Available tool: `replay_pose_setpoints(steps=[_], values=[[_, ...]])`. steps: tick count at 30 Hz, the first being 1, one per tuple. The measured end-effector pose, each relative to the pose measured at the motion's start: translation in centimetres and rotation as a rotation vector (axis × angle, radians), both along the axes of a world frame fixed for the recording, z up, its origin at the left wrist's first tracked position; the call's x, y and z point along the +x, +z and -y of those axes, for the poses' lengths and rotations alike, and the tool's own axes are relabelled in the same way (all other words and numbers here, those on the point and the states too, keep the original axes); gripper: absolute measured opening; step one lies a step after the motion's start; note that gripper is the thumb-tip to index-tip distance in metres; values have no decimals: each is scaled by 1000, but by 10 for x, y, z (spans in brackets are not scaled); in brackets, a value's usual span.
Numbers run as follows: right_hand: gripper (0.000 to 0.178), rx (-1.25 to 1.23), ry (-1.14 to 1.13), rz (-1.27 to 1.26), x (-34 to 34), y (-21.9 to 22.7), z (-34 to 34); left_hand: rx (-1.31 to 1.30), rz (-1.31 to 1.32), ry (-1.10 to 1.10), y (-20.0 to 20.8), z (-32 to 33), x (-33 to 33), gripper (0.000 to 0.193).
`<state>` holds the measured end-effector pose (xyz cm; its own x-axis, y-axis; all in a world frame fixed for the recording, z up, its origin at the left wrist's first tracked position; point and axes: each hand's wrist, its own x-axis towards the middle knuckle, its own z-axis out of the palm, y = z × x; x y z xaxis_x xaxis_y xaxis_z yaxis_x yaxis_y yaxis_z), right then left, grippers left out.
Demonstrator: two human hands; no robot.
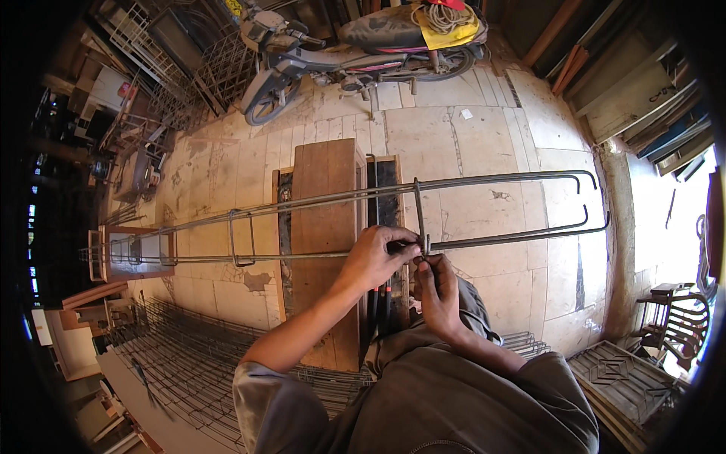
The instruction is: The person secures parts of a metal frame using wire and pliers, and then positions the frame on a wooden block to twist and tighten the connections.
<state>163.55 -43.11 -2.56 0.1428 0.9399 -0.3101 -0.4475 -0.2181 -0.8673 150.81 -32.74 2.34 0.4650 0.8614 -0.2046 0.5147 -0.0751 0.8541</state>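
A long, narrow frame of steel reinforcing bars [499, 180] stretches across in front of me, its right ends bent into hooks. Square steel stirrups join the bars, one stirrup [418, 208] at my hands and another stirrup [233, 234] farther left. My left hand [372, 256] is closed in a pinch at the near corner of the closer stirrup. From below, my right hand [437, 293] meets it there, thumb and fingers pressed together. Whatever lies between the fingertips is too small to make out. Under the bars stands a wooden bench [325, 197].
A motorcycle [363, 64] with a coiled rope on its seat is parked beyond the frame. Stacked wire mesh [189, 340] lies at lower left. A wooden box [140, 250] is beneath the frame's far-left end. A chair [677, 325] and carved panel [616, 378] are at right.
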Motion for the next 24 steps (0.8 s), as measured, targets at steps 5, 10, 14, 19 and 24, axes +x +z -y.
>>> replay_pose_setpoints(steps=[5, 10, 14, 19, 24], values=[[10, -27, 1, 18, -1, 0, 2, 49, 130, 74, 1, 7, 3, 17], [12, -75, 28, -129, 2, 7, 0, 103, 127, 179, -2, 18, 11, 14], [11, -149, 4, -202, 2, 15, -1, 68, 200, 190, -4, 18, 7, 13], [9, -216, -37, -368, -2, 21, -2, 157, 155, 145, -11, 11, 5, 17], [7, -237, -64, -440, -4, 24, -2, 96, 7, -9, -1, 4, 2, 21]])
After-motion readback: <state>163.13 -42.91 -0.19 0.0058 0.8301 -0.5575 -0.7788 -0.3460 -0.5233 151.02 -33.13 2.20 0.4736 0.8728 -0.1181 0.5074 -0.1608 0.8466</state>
